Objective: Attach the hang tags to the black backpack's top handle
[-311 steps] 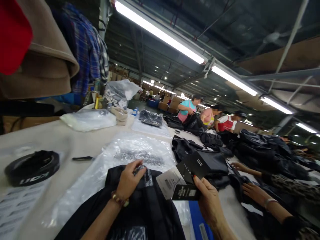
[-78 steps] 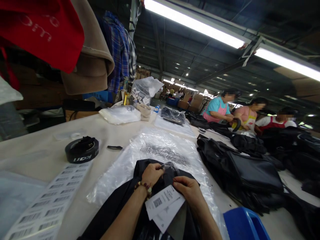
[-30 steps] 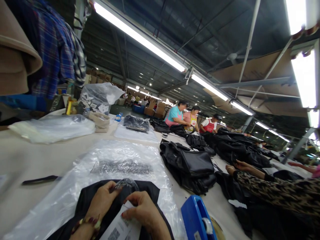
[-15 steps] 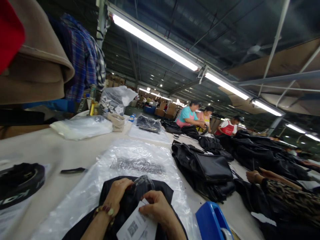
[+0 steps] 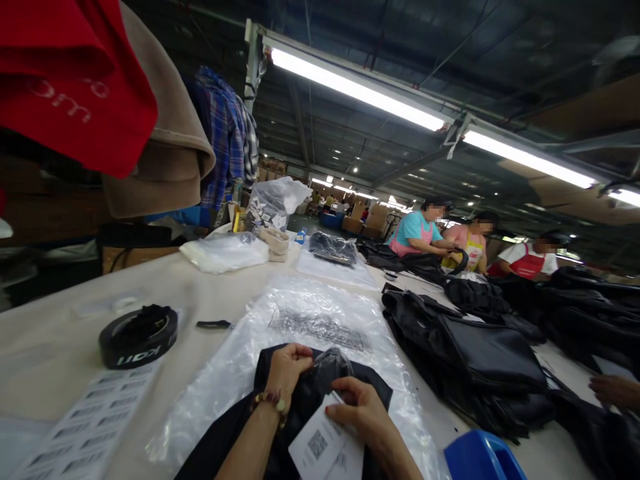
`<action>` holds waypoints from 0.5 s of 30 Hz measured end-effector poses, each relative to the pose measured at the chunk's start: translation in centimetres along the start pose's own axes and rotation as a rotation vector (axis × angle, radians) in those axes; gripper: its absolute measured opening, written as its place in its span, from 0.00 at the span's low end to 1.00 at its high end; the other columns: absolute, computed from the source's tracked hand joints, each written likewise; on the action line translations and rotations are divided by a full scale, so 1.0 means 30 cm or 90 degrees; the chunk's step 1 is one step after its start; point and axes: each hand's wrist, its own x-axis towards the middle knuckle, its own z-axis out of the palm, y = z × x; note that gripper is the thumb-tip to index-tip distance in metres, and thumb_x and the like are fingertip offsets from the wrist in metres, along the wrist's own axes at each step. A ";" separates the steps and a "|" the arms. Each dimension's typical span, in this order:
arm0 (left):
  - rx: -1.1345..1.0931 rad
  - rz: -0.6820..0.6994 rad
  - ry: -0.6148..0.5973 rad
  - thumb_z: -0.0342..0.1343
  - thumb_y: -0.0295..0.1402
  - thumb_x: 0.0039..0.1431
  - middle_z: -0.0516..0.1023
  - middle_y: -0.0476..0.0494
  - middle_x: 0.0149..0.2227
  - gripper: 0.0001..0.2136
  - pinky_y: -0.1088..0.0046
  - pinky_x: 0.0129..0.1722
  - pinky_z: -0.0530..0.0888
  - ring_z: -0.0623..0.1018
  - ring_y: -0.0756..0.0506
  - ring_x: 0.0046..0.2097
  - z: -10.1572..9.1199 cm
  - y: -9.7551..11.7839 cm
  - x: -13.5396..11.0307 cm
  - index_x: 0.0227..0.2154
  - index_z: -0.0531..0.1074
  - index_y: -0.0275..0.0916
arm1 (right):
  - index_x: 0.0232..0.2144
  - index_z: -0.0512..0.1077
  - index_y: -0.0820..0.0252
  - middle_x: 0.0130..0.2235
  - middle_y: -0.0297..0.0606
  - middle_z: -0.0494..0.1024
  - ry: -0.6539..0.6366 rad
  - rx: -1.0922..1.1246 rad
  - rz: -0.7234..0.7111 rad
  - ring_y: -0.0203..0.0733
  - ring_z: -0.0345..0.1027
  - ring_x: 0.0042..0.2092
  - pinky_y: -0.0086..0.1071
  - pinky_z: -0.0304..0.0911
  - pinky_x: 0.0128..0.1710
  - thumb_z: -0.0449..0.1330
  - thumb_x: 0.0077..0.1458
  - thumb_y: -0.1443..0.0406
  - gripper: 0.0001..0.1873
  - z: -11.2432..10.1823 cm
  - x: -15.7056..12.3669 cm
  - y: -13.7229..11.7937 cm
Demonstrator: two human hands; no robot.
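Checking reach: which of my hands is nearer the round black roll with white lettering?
Left. Your left hand is right of the roll; your right hand is farther right.

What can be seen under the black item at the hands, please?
Clear plastic shows beyond the black item and on both sides, spread over the pale table. Whatever lies directly beneath the item is covered.

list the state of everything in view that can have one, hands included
Left hand: beside the wrapped loop, grip unclear
Right hand: pinching the white tags
White tags: overlapping, print showing
Black item: lying on clear plastic
Clear plastic: spread, crinkled
Black tape roll: wound, lying flat
Label sheet: laid out, printed
Ceiling lights: lit
Plaid shirt: hanging
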 end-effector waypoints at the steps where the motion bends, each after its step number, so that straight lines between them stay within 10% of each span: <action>1: -0.030 0.001 0.003 0.60 0.30 0.31 0.75 0.49 0.20 0.10 0.75 0.28 0.65 0.71 0.51 0.25 -0.002 0.005 -0.002 0.23 0.72 0.35 | 0.32 0.71 0.64 0.19 0.28 0.70 0.005 0.004 0.005 0.33 0.61 0.21 0.28 0.52 0.23 0.67 0.24 0.65 0.25 -0.004 -0.002 -0.001; 15: -0.379 -0.010 0.001 0.61 0.31 0.35 0.69 0.53 0.19 0.15 0.75 0.26 0.68 0.69 0.51 0.25 -0.045 0.055 -0.005 0.31 0.69 0.36 | 0.38 0.64 0.62 0.29 0.40 0.78 -0.026 0.211 0.067 0.43 0.72 0.27 0.36 0.66 0.30 0.73 0.23 0.65 0.36 0.054 -0.055 -0.052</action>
